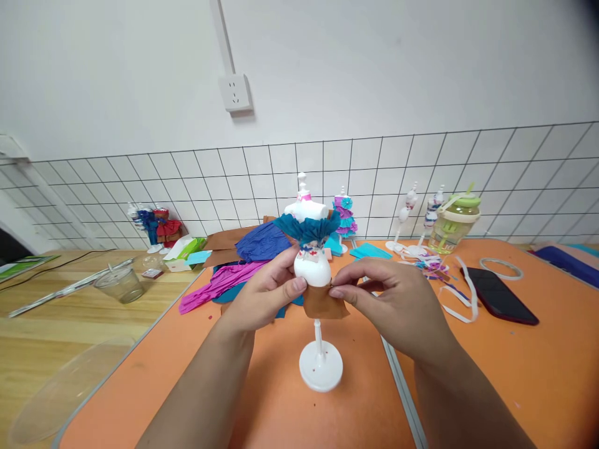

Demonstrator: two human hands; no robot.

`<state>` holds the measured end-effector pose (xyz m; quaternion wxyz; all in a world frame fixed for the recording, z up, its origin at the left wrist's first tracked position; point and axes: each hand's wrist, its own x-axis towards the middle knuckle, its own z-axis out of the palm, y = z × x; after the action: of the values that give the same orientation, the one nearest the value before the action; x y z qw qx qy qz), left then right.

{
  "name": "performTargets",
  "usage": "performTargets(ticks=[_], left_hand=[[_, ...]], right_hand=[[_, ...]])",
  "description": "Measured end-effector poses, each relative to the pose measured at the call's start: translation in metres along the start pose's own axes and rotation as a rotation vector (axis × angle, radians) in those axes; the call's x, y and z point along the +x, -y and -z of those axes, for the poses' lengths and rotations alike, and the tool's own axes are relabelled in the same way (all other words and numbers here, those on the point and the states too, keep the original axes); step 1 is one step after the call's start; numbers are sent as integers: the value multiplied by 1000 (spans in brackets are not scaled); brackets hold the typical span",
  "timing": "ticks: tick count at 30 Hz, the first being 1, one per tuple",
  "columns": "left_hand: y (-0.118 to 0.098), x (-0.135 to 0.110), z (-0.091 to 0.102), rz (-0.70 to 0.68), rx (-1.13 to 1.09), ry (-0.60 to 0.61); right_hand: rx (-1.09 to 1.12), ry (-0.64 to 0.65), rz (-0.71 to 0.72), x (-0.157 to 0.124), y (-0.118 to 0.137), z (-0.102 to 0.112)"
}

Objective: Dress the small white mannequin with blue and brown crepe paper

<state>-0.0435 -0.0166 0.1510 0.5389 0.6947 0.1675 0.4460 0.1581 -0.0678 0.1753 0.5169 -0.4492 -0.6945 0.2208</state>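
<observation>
A small white dress-form mannequin [312, 269] stands upright on its round base [322, 373] in front of me. A teal crepe-paper ruffle [309, 229] flares around its chest, with patterned tape below at the waist. Brown crepe paper [322, 305] wraps the lower hips and hangs over the top of the stand. From the left side, my left hand [266, 290] closes on the mannequin's hip, its thumb at the brown paper's upper edge. My right hand [390, 302] pinches the right upper edge of that paper between thumb and forefinger.
Behind lie heaped sheets of blue crepe paper [264, 242] and magenta crepe paper [224, 288]. Dressed mannequins stand against the wall grid. To the right are a phone [500, 296], a tape roll [501, 268] and a green-lidded bottle [453, 224]. A plastic cup [119, 284] stands left.
</observation>
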Motion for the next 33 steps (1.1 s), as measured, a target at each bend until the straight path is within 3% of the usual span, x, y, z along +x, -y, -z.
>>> performTargets(ticks=[7,14,18,22,27,29,33], left_hand=[[3,-3,2,93,-58,146],[11,2,-13,114,-174,291],[13,6,-24,168,-23,240],[17,7,-31,176,101,197],[18,4,-24,227,143,198],[15,2,-15,253,206,199],[5,0,-3,239,389,120]], right_hand=[[59,79,-5,1,-5,2],[29,122,59,12,-28,5],[104,253,-38,16,-36,0],[204,264,-121,17,-32,-7],[313,302,-168,17,-29,-10],[292,269,-171,18,-33,-9],[143,50,-152,23,-46,-3]])
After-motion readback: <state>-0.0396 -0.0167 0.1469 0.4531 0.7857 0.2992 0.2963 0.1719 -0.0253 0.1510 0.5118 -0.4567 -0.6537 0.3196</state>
